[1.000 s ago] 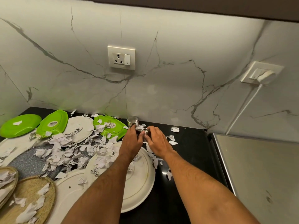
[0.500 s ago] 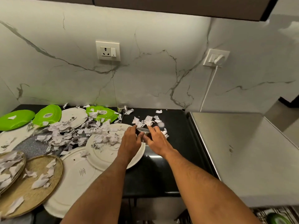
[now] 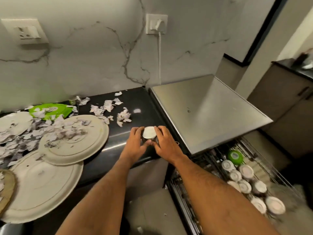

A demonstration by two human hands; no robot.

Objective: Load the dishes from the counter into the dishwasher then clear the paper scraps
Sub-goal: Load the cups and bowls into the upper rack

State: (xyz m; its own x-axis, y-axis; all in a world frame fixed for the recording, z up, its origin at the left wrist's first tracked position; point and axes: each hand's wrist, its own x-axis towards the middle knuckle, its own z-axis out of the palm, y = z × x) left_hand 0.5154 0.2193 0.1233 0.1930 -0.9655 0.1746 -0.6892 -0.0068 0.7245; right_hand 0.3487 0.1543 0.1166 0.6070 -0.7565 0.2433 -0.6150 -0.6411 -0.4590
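Small steel cup (image 3: 149, 135) at frame centre, mouth stuffed with paper, cupped from both sides by left grip (image 3: 137, 144) and right grip (image 3: 165, 145), fingers curled round it, likely to carry it steady over the black desk (image 3: 135, 102) toward the dishwasher rack (image 3: 264, 160) at lower right, both forearms stretched forward.

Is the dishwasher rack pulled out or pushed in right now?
Pulled out: the wire dishwasher rack sticks out from under the steel dishwasher top, its upturned cups in plain view.
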